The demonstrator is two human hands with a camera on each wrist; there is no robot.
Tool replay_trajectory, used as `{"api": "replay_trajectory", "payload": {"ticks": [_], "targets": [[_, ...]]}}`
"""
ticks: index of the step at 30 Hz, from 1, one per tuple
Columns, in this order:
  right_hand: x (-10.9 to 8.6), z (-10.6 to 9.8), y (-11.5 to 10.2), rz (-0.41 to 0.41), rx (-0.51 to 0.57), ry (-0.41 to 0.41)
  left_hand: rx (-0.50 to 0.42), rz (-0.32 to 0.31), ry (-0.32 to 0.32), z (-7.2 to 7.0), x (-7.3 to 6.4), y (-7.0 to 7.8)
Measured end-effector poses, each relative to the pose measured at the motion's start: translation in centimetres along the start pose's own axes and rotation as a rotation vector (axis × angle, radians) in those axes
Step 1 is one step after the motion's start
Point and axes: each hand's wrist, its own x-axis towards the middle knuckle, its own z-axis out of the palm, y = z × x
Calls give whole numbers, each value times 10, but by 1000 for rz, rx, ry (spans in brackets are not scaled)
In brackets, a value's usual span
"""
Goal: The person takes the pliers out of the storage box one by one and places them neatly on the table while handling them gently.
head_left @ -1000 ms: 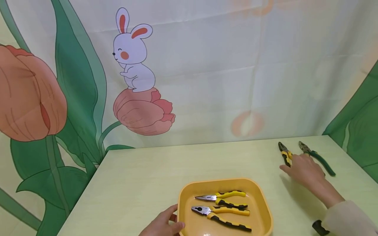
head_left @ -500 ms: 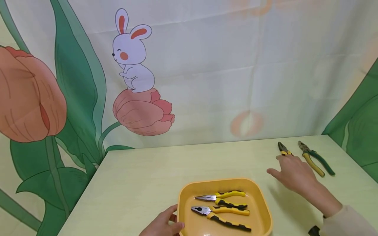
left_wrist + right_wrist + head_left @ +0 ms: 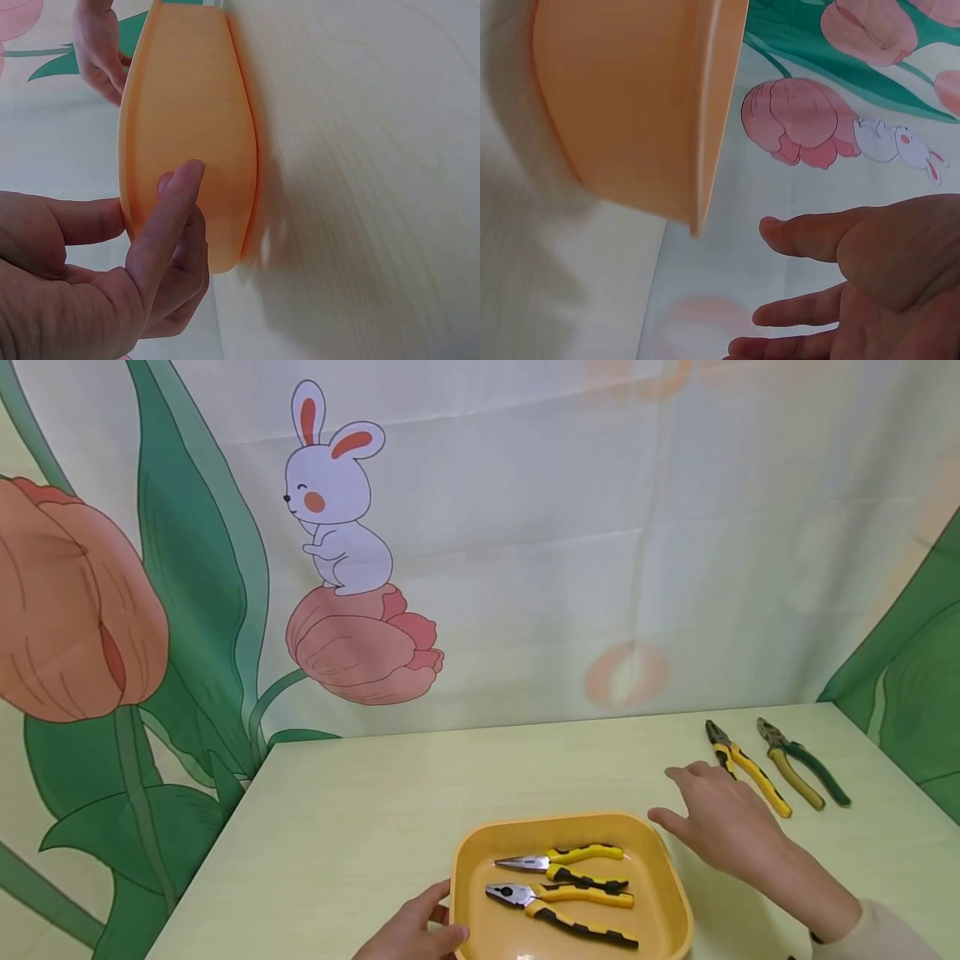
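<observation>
Yellow tray, on the tabletop, containing 2 tools — long-nose pliers and combination pliers, side by side; left hand pinching the tray's left wall between thumb and fingers; right hand loosely spread, holding nothing, near the tray's far right corner; beyond, yellow-black pliers, partly hidden by that hand, and green-handled pliers lie outside; by placement, progress seems about halfway — 2 inside, 2 left.
</observation>
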Motion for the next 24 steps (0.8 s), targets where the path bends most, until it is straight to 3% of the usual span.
{"api": "replay_trajectory", "payload": {"ticks": [24], "targets": [[-22,0,-47,-158,81,-65,8,-2,22,3,0,1]]}}
